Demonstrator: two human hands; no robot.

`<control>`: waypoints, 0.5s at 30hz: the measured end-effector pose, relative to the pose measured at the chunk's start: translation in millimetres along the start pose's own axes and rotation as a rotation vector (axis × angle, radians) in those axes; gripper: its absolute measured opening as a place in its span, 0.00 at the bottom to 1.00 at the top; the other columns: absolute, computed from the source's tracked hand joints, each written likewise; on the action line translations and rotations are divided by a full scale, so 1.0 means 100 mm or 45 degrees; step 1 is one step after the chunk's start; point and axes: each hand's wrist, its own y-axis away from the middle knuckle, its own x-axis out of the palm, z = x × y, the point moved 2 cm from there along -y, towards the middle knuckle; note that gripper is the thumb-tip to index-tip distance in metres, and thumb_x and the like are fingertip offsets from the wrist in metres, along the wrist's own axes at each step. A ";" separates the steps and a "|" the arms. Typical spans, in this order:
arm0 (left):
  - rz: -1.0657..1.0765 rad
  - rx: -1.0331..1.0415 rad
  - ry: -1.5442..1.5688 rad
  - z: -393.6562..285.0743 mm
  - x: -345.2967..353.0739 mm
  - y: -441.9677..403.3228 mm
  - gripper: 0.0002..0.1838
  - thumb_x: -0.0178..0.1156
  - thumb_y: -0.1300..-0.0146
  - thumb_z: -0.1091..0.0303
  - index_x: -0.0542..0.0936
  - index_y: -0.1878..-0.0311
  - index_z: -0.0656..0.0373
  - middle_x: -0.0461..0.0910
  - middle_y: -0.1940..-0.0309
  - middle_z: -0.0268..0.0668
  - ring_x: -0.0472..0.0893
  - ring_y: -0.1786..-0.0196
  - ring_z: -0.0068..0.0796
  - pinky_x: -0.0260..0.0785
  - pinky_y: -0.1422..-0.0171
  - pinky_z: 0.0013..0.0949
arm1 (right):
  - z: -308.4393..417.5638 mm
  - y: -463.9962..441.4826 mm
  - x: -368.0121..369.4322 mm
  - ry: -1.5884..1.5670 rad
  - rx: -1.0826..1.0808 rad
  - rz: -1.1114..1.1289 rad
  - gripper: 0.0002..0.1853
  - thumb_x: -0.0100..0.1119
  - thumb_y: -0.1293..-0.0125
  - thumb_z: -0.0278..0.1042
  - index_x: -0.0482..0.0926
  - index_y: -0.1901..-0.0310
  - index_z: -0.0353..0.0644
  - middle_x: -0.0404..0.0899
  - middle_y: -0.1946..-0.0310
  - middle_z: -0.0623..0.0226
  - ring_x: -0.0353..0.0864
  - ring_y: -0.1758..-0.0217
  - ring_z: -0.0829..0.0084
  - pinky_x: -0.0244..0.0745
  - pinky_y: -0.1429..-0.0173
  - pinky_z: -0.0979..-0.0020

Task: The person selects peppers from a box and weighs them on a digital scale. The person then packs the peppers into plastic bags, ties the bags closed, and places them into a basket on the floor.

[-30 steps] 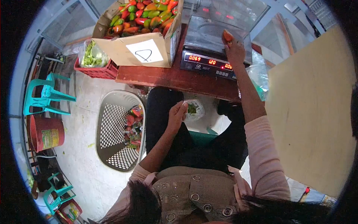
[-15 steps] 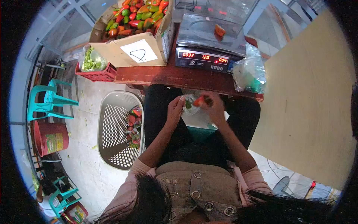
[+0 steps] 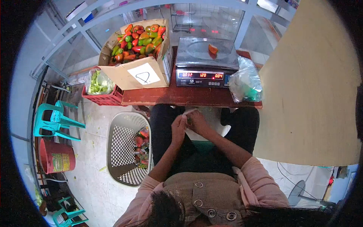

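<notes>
Over my lap, both hands meet at a small clear plastic bag [image 3: 189, 112], mostly hidden by my fingers. My left hand [image 3: 178, 128] is closed and pinches the bag from the left side. Pressed close to it, my right hand [image 3: 197, 122] is curled at the bag; what its fingers hold is hidden. A bit of green shows between the hands. The scale [image 3: 200, 78] on the table carries one orange-red pepper [image 3: 213, 50], its display lit red. An open cardboard box [image 3: 157, 77] of red, green and orange peppers [image 3: 141, 41] stands left of the scale.
Left of my legs, a white perforated basket [image 3: 123, 151] contains bagged peppers [image 3: 142, 145]. A plastic bundle [image 3: 245, 81] lies at the right end of the red-brown table [image 3: 162, 97]. A red crate [image 3: 104, 99], turquoise chair [image 3: 56, 119] and red bucket [image 3: 56, 157] stand left. A wooden panel [image 3: 306, 106] borders the right.
My right hand has moved left to my left hand at the bag. The red pepper it held is now out of sight. The head view has tilted up.
</notes>
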 end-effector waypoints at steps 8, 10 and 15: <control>0.164 -0.349 0.849 0.19 -0.19 -0.16 0.12 0.56 0.33 0.63 0.74 0.51 0.59 0.75 0.66 0.29 0.72 0.71 0.15 0.63 0.70 0.20 | 0.09 -0.23 -0.88 0.455 -0.211 0.332 0.09 0.53 0.34 0.38 0.77 0.61 0.41 0.79 0.71 0.59 0.82 0.66 0.60 0.76 0.61 0.62; 0.315 -0.417 0.372 -0.14 -0.12 -0.16 0.14 0.57 0.34 0.61 0.74 0.50 0.59 0.76 0.65 0.29 0.72 0.71 0.14 0.62 0.71 0.18 | 0.38 -0.39 -1.06 0.444 -0.212 0.340 0.09 0.53 0.34 0.39 0.76 0.62 0.43 0.78 0.74 0.61 0.81 0.70 0.61 0.76 0.64 0.62; 0.693 -0.740 0.476 0.09 -0.15 -0.07 0.18 0.59 0.35 0.57 0.75 0.49 0.58 0.77 0.65 0.27 0.72 0.70 0.13 0.62 0.71 0.18 | 0.51 -0.51 -1.01 0.291 -0.290 0.409 0.08 0.53 0.35 0.39 0.76 0.62 0.43 0.77 0.75 0.61 0.80 0.71 0.58 0.75 0.63 0.59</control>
